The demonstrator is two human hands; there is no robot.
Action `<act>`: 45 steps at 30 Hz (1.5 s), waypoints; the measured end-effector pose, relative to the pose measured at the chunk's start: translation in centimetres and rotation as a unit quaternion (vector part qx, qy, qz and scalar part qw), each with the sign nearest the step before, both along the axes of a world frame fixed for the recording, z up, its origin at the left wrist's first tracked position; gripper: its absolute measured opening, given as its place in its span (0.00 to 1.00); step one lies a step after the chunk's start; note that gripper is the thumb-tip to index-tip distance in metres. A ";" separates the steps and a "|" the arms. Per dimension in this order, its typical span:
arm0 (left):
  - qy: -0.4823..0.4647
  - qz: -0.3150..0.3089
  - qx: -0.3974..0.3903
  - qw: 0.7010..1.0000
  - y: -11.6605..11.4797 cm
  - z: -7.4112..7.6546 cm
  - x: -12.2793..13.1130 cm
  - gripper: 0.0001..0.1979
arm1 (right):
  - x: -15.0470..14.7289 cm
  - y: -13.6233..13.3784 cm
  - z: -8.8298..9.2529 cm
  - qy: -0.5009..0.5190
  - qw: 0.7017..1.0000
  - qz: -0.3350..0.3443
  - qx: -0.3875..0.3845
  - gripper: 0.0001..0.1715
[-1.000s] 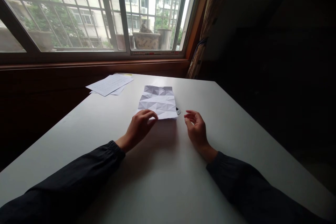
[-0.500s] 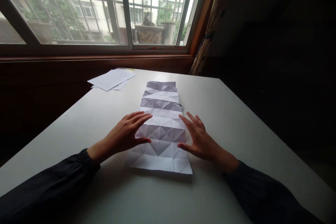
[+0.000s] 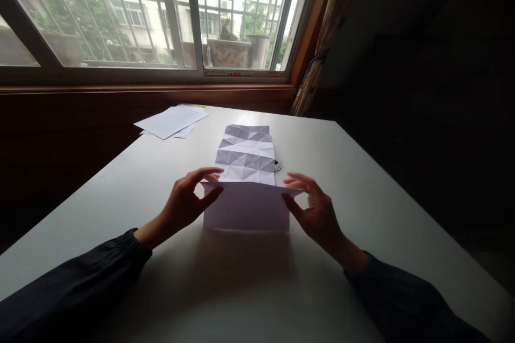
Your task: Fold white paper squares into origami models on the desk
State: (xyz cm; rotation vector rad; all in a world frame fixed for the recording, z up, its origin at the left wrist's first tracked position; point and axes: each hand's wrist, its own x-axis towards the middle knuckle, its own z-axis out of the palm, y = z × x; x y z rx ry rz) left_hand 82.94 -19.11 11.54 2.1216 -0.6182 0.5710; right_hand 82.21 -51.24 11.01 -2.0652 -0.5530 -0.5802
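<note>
And here we are at the white tabletop (image 3: 362,198), where a long white creased paper sheet (image 3: 245,153) lies lengthwise between the two hands, its far half flat and covered in a faceted pattern of triangular folds. The near end is up off the surface, bent over into a blank flap (image 3: 245,209) with its plain side facing the wearer and its top edge running straight across between the hands.

The left hand (image 3: 183,206) comes in at the flap's left corner, its curved fingers (image 3: 207,172) above the edge and the thumb (image 3: 211,196) on the front, pinching lightly. Over on the other side, the right hand (image 3: 317,211) mirrors that, with its fingers (image 3: 295,179) curled over the right corner and the thumb (image 3: 288,199) against the flap. Both hands are gripping the paper, with dark gathered sleeves (image 3: 68,284) at the wrists.

Just past the sheet's right edge sits a small round dark object with a pale metal rim (image 3: 277,165). Further left, a loose stack of printed white papers (image 3: 171,120) lies near the far edge, a strip of yellow (image 3: 193,106) showing beyond it. Behind all that, a brown wooden window ledge (image 3: 148,99) runs beneath a barred window (image 3: 241,21), and a patterned planter (image 3: 229,53) stands outside.
</note>
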 end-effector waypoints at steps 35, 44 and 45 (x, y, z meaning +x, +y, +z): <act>-0.011 -0.119 0.189 0.975 0.7 -2.3 -1.7 0.27 | -0.2 0.7 -3.6 -0.002 0.952 -0.030 -0.304 0.14; -0.008 -0.138 0.270 0.953 -0.9 -2.4 -1.8 0.08 | 0.1 0.8 -3.6 -0.013 0.962 -0.032 -0.272 0.14; -0.015 -0.131 0.276 0.952 -1.0 -2.5 -1.7 0.08 | 0.1 0.8 -3.6 -0.016 0.963 -0.032 -0.267 0.14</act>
